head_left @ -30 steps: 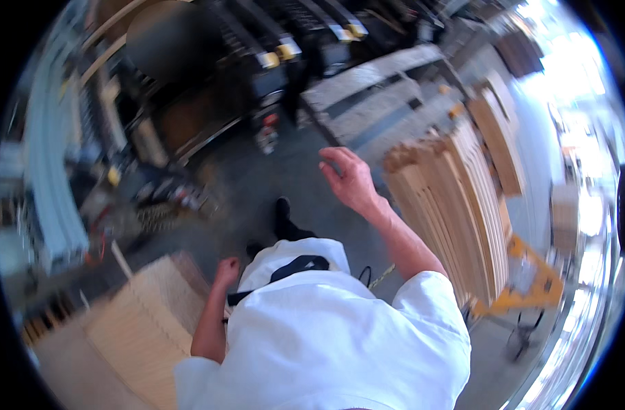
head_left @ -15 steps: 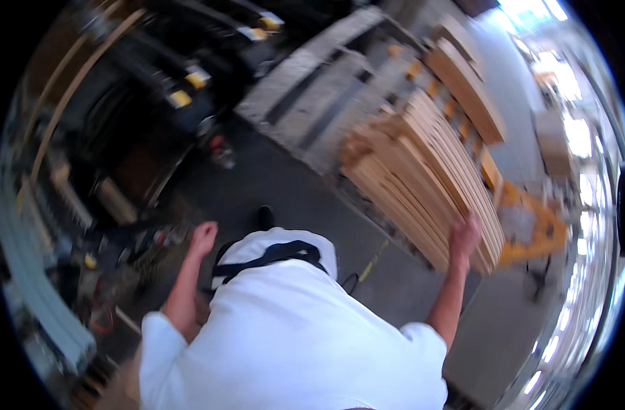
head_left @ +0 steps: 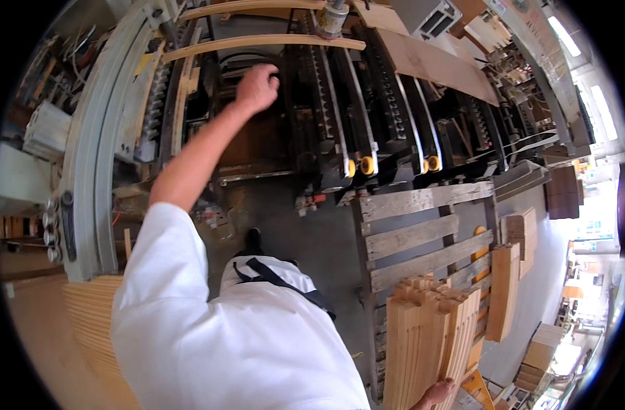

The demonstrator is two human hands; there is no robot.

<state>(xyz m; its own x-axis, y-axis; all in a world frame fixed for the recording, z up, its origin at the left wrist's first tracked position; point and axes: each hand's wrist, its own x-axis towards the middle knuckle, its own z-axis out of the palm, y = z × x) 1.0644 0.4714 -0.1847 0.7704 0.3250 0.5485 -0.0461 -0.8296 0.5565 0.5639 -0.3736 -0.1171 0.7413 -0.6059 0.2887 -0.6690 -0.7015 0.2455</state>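
My left hand (head_left: 258, 89) is stretched out over the black rails of a machine, below a light wooden strip (head_left: 264, 42). Its fingers are curled in and nothing shows in them. At the lower right, my right hand (head_left: 437, 394) lies on a stack of light wooden boards (head_left: 422, 328), fingers stretched along the wood. The stack rests on a grey weathered pallet (head_left: 429, 203).
Toothed black rails (head_left: 326, 89) with yellow rollers (head_left: 367, 165) stand ahead. A brown panel (head_left: 435, 63) lies over them. On the left runs a long grey metal beam (head_left: 94, 171), with more stacked strips (head_left: 97, 328) behind it. A wooden block (head_left: 504, 290) sits on the pallet's right.
My view has swung left toward the machine. The left hand has gone from near my side to out over the rails. The right hand still touches the board stack.
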